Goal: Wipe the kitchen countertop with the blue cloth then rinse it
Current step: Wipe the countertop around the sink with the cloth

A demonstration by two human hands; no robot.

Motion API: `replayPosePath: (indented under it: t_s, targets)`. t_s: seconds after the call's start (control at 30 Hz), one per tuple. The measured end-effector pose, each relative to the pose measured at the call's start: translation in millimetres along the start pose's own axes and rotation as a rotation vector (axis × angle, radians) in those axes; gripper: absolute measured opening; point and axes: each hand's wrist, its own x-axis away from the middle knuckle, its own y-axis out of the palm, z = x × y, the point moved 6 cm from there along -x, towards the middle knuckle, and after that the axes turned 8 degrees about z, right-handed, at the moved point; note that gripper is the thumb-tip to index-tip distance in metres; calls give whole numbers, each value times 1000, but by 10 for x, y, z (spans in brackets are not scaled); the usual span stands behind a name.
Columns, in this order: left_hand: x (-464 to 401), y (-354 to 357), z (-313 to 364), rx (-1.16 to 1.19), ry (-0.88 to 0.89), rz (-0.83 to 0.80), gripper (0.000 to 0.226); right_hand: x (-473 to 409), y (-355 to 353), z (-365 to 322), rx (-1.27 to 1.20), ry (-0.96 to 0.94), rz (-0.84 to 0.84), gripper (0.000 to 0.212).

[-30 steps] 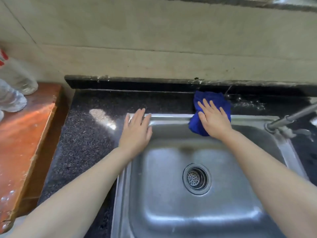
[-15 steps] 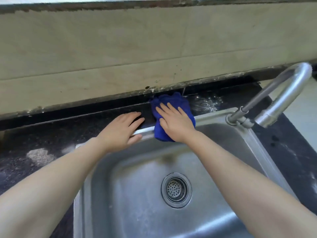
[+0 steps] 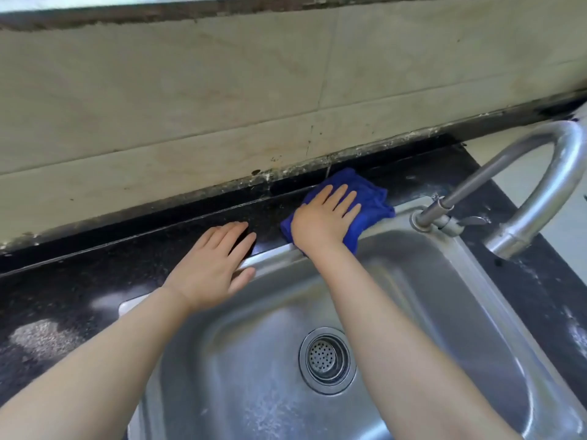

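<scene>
A bunched blue cloth lies on the strip of black speckled countertop behind the steel sink, lapping over the sink's back rim. My right hand presses flat on the cloth with straight, spread fingers. My left hand rests flat on the sink's back-left rim and the counter beside it, fingers straight, holding nothing. A curved steel faucet rises from the sink's back right corner, its spout hanging over the right rim.
A beige tiled wall with a grimy black upstand runs close behind the counter. The sink drain sits in the basin between my forearms. White residue marks the counter at left and at right of the sink.
The view has swung right, dropping the wooden board and bottles out of sight. My right hand has slid the cloth a little rightward along the back counter strip toward the faucet. The left hand stays on the rim.
</scene>
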Motion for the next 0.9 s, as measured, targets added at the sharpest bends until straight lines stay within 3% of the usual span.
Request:
replayPosePath:
  t_s: [0.13, 0.27, 0.4, 0.53, 0.73, 0.9]
  targets:
    - [-4, -19, 5, 17, 9, 26, 67, -70, 49, 7, 0, -97, -2, 64]
    - [-3, -39, 5, 42, 18, 84, 57, -921, -200, 845, -51, 256, 126, 60]
    - [-20, -13, 3, 24, 36, 126, 53, -1402, -387, 1353, -99, 558, 93, 59]
    - [-23, 4, -2, 6, 48, 118, 53, -1151, -260, 943, -109, 486, 122, 59]
    - [-11, -14, 7, 24, 29, 78, 59, -366, 50, 200, -88, 119, 33, 62]
    - [-14, 5, 9, 16, 36, 129, 57, -1072, -273, 918, -107, 421, 79, 61]
